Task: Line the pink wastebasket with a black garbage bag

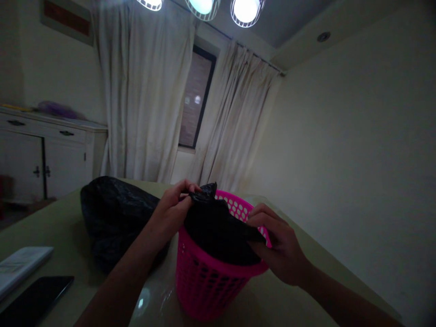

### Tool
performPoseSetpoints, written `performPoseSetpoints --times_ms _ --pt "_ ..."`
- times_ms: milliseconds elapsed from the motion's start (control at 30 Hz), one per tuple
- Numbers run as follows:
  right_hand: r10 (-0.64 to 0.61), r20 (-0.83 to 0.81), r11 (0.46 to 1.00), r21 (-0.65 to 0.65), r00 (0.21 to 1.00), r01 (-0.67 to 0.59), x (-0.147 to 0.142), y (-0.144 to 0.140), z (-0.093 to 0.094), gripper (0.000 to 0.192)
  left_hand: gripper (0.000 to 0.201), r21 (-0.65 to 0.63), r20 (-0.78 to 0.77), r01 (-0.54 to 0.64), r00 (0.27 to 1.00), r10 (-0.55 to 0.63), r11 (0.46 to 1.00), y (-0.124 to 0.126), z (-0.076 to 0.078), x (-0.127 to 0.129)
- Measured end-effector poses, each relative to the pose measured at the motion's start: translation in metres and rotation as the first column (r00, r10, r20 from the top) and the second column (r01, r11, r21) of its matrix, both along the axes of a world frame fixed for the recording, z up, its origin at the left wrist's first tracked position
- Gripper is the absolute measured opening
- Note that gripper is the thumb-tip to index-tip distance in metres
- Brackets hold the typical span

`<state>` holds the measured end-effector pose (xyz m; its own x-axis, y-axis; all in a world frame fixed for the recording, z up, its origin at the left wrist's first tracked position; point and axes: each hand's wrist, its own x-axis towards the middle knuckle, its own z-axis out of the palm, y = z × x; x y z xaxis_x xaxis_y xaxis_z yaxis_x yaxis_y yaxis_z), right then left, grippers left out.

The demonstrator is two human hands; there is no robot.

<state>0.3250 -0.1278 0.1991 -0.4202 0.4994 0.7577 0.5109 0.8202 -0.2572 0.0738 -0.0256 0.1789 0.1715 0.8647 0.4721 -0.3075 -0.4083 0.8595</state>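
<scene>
A pink basket [207, 281] with a perforated wall stands on a glossy table [47, 222], and a black bag [218, 229] sits in its mouth, filling most of the opening. The left hand [172, 211] pinches the gathered top of the bag at the basket's far left rim, thumb and fingers closed on the crumpled plastic. The right hand [279, 247] presses the bag's edge against the basket's right rim, fingers curled over it and gripping the film there. Part of the far pink rim shows bare behind the bag.

Just left of the basket, touching or nearly touching it behind the left forearm, lies a second, bulging black sack [112, 213]. Further left of the basket, near the table's front edge, lie a dark phone [34, 299] and a pale book or box [20, 265]. To the right of the basket the tabletop runs bare up to its edge by the wall. Beyond the basket hang curtains [153, 91] around a window; a white cabinet [44, 154] stands far left.
</scene>
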Motion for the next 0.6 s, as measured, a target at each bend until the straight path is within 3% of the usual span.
performPoseSetpoints --times_ms 100,167,233,300,367,433,567,600 --pt "0.035 0.001 0.998 -0.047 0.999 -0.035 0.002 -0.005 -0.001 0.012 0.031 -0.029 0.036 -0.045 0.998 0.046 0.999 0.002 0.0 -0.002" --pt "0.055 -0.002 0.997 -0.057 0.998 -0.055 0.004 -0.01 -0.003 0.011 0.029 -0.039 0.035 -0.18 0.983 0.181 0.983 0.008 -0.001 -0.006" --pt "0.058 0.038 0.998 -0.024 0.998 -0.057 0.007 -0.016 -0.005 0.012 0.03 -0.005 0.014 -0.33 0.944 0.33 0.944 0.015 -0.002 -0.012" --pt "0.04 0.14 0.997 0.067 0.989 -0.05 0.01 -0.023 -0.005 0.01 0.034 0.035 0.003 -0.385 0.923 0.386 0.922 0.02 -0.003 -0.019" --pt "0.009 0.271 0.978 0.198 0.963 -0.065 0.013 -0.033 -0.004 0.018 0.039 -0.004 0.044 -0.324 0.945 0.324 0.946 0.021 -0.001 -0.026" --pt "-0.036 0.39 0.946 0.311 0.92 -0.095 0.012 -0.045 -0.004 0.025 0.034 -0.119 0.18 -0.224 0.953 0.243 0.967 0.018 0.004 -0.032" --pt "-0.12 0.516 0.939 0.336 0.848 -0.072 0.004 -0.067 -0.011 0.02 0.003 -0.311 0.421 -0.03 0.892 0.166 0.95 0.007 0.018 -0.044" --pt "-0.139 0.507 0.941 0.336 0.851 -0.046 0.003 -0.069 -0.016 0.018 0.005 -0.332 0.436 0.005 0.888 0.149 0.943 0.005 0.021 -0.048"
